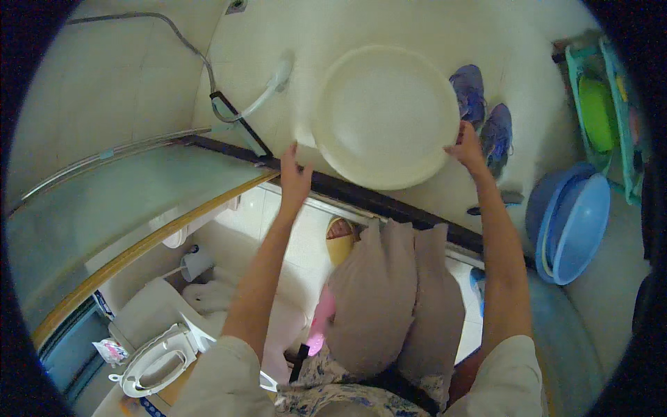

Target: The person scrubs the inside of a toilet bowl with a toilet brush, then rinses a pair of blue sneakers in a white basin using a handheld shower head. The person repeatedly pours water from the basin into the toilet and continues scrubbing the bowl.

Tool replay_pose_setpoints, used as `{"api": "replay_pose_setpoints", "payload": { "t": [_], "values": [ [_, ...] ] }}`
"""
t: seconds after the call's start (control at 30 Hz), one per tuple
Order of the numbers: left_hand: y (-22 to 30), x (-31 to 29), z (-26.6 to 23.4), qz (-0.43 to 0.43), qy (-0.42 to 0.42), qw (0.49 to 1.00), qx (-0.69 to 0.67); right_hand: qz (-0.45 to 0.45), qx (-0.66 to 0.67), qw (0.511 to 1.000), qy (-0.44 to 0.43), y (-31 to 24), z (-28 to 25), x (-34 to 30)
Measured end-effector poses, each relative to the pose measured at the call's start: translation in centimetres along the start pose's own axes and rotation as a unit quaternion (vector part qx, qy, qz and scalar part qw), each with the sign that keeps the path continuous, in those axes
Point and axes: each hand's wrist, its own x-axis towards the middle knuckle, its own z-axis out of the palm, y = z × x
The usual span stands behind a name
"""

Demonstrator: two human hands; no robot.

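While my right hand [470, 150] touches basin [385, 115], grip unclear, left hand [296, 183] spreads empty opposite; likely positioning, next needs left grip.

Right hand [471, 147] touching a round cream basin [382, 115], left hand [295, 179] apart from it, purple-blue sneakers [470, 94], blue basins [582, 228], shower head [281, 72]

At the upper left you see a grey hose [185, 44]; at the upper right, a turquoise rack [574, 73]; at right, blue basins [582, 229].
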Motion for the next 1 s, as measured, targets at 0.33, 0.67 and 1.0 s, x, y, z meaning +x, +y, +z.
{"api": "replay_pose_setpoints", "payload": {
  "t": [0.33, 0.67, 1.0],
  "values": [
    [-2.3, 10.9, 4.2, -0.191, -0.227, 0.955, 0.009, 0.06, -0.152, 0.987, 0.009, -0.1, -0.4, -0.3],
    [5.6, 3.6, -6.1, -0.277, -0.181, 0.942, -0.051, 0.015, -0.131, 0.991, -0.012, -9.9, -4.7, -8.0],
    [17.8, -10.2, -19.9, -0.283, -0.139, 0.945, -0.085, -0.035, -0.169, 0.984, -0.048, -23.7, -11.4, -20.8]
  ]
}}
